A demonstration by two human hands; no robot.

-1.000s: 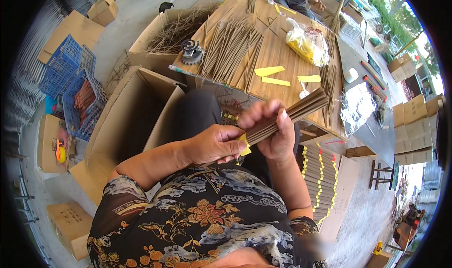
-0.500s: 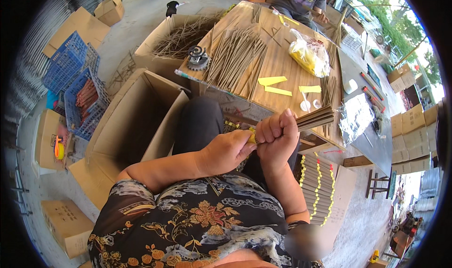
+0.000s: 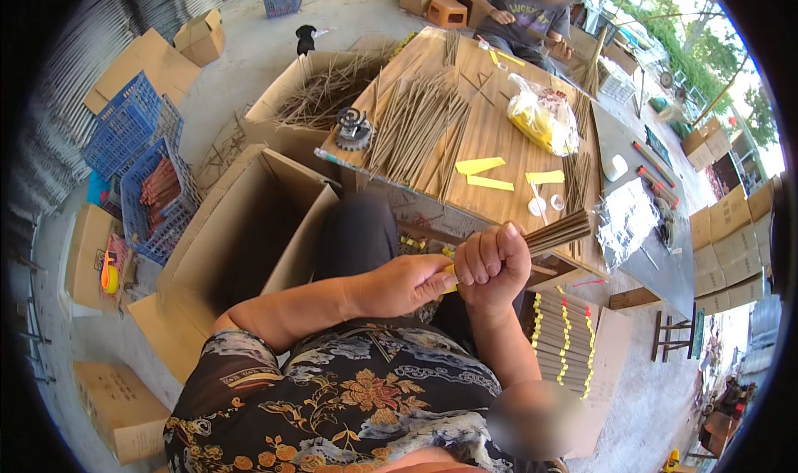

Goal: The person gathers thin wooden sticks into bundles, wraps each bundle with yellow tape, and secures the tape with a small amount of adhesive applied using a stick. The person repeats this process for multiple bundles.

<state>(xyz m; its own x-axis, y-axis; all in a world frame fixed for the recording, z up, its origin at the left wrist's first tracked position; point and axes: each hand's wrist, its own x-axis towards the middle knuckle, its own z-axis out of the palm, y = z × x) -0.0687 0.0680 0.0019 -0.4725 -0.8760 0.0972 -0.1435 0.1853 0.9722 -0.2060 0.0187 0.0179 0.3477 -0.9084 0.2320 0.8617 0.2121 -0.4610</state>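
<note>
A bundle of thin brown sticks (image 3: 559, 232) juts out to the right from my right hand (image 3: 496, 265), whose fingers are wrapped tightly round it. Pressed up against that fist, my left hand (image 3: 409, 285) pinches the bundle's near end, where a bit of yellow strip (image 3: 450, 275) shows between the hands. The rest of that end is hidden by my fingers. Just beyond, on the wooden table (image 3: 490, 169), lie yellow paper strips (image 3: 485, 183), small round white pieces (image 3: 538, 204) and a large spread of loose brown sticks (image 3: 420, 122).
Open cardboard boxes (image 3: 241, 215) stand to my left, one filled with sticks (image 3: 332, 86). Beside them are blue crates (image 3: 154, 215). Yellow-banded bundles (image 3: 559, 340) lie on cardboard at my right. A plastic bag (image 3: 544, 115) sits on the table; another person (image 3: 524, 12) sits beyond it.
The whole scene sits lower in the picture as the view shifts. Both hands keep their hold on the bundle, and its sticks look less fanned out than before.
</note>
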